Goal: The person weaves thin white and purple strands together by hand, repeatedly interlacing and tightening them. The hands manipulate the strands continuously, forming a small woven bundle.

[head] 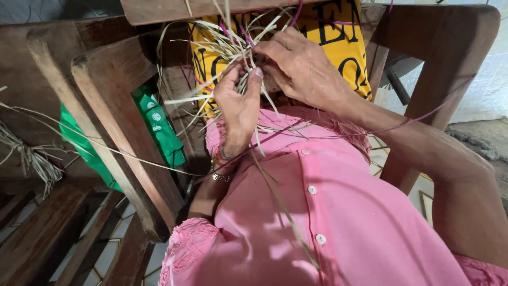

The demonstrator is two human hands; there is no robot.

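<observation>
The straw strips look dry, pale and stiff. The chair is dark, worn wood. The pink shirt is soft cloth with shiny plastic buttons.

Soft daylight from the right — dappled bright patches on the pink shirt, dim lower left, wide-angle bending at the edges.

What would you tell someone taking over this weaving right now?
Left hand: fingers closed around a bunch of pale straw strips.
Right hand: over the same bunch, pinching the woven knot; its fingertips are hidden.
Thin purple strands run through the work and trail across the pink buttoned shirt.
A yellow printed cloth lies behind, on a brown wooden chair.
Done: a small start of weaving. Left: loose strip ends stick out unwoven.
</observation>
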